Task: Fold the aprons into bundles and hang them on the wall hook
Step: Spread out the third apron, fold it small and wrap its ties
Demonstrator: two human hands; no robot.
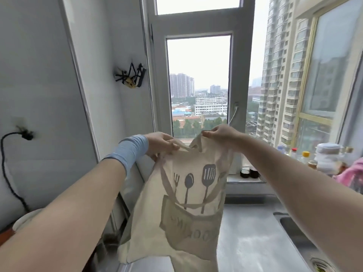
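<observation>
A cream apron [182, 216] printed with grey fork, spoon and spatula shapes hangs in front of me, over the steel counter. My left hand [161, 144], with a blue wrist sleeve, grips the apron's top left edge and strap. The top right corner is pinched by my right hand [220, 133]. On the white wall at the upper left sits a wall hook [131, 77] that holds a dark-strapped bundle with a yellow patch, well above and left of my hands.
A steel counter [251, 238] runs below, with a sink [294, 230] at the right. Bottles and jars [306, 156] line the window sill at the right, beside a pink cloth [351, 173]. A black cable [11, 173] plugs into a wall socket at the left.
</observation>
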